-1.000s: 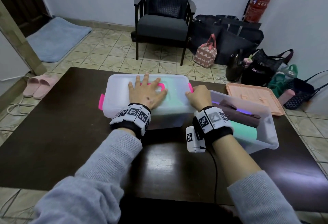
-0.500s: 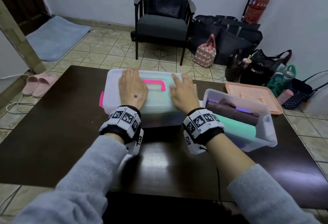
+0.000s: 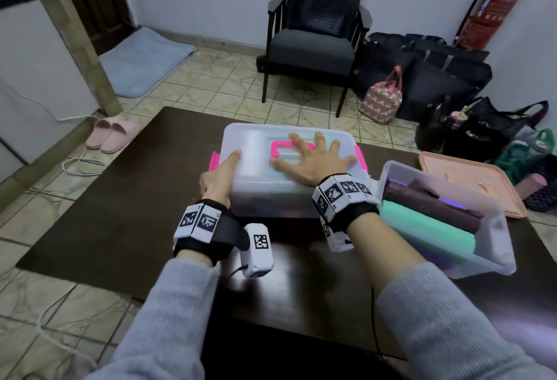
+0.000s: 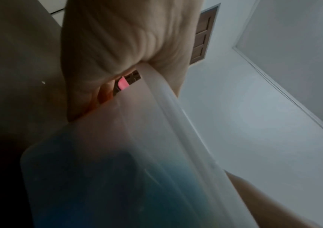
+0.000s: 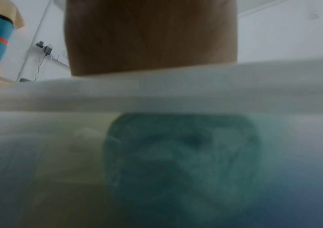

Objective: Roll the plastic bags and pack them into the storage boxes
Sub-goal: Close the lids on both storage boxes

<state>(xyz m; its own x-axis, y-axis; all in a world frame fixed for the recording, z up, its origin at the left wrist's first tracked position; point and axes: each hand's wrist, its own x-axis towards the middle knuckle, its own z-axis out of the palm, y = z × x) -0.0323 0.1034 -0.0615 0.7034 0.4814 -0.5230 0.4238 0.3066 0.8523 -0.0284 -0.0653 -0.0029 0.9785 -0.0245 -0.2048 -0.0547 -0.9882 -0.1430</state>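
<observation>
Dark wood table (image 3: 120, 214) holds a lidded box (image 3: 256, 150) beside an open box (image 3: 494, 229) of rolled bags (image 3: 428, 226). Left hand (image 3: 218, 178) clamps the lidded box's near-left corner, thumb on top; right hand (image 3: 316, 159) lies flat, fingers spread, on the lid.

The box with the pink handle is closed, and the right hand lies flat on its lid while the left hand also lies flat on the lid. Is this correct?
Not quite. The right hand does lie flat on the lid of the closed box, but the head view shows the left hand gripping the box's left end by the pink latch, not lying flat on top.
</observation>
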